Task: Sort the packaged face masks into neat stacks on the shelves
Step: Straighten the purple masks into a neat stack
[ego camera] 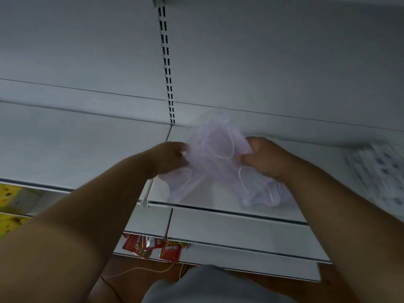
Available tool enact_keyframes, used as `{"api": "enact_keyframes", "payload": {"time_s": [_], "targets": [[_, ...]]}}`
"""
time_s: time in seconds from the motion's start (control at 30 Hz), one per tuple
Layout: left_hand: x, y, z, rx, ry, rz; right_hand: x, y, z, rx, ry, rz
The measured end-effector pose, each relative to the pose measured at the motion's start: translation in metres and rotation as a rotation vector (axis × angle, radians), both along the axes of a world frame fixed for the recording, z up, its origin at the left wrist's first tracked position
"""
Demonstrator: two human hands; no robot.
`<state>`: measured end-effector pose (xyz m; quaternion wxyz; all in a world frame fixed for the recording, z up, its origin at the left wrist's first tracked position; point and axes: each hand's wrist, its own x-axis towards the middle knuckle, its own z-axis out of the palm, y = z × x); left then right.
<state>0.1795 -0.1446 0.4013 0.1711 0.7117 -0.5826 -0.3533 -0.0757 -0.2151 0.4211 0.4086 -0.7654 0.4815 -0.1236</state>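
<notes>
Both hands grasp one bundle of pale lilac face masks in clear film packaging (216, 158), held above the white metal shelf (240, 206). The left hand (169, 159) pinches the bundle's left edge; the right hand (262, 158) has its fingers curled round the right side. The bundle lies between the hands. Its long axis appears to run diagonally, from the far end near the slotted upright (168, 68) toward the near right, where a lower portion sags toward the shelf front. Neither hand is clearly nearer. Whether the lowest part touches the shelf cannot be determined.

A stack of white packets with blue print (380, 171) lies on the same shelf, well apart to the right. Judged from this, the next move requires levelling the bundle and setting it down squarely on the shelf.
</notes>
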Motion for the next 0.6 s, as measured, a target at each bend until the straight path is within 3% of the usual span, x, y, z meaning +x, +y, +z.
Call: {"api": "enact_keyframes", "payload": {"time_s": [0.13, 0.2, 0.3, 0.37, 0.5, 0.6], "targets": [[0.015, -0.002, 0.005, 0.044, 0.047, -0.162, 0.036, -0.005, -0.003, -0.108, 0.153, 0.216], [0.026, 0.003, 0.004, 0.049, 0.235, -0.128, 0.038, -0.009, -0.004, -0.049, 0.185, 0.244], [0.032, 0.010, -0.002, 0.209, 0.614, 0.044, 0.036, -0.015, -0.005, 0.008, 0.147, 0.194], [0.034, 0.015, -0.004, 0.279, 0.746, 0.031, 0.037, -0.018, -0.006, 0.018, 0.132, 0.210], [0.030, 0.020, 0.008, 0.206, 0.849, 0.047, 0.047, -0.019, 0.002, 0.142, 0.067, 0.276], [0.034, 0.021, 0.008, 0.217, 1.088, -0.006, 0.055, -0.019, 0.004, 0.085, 0.007, 0.272]]}}
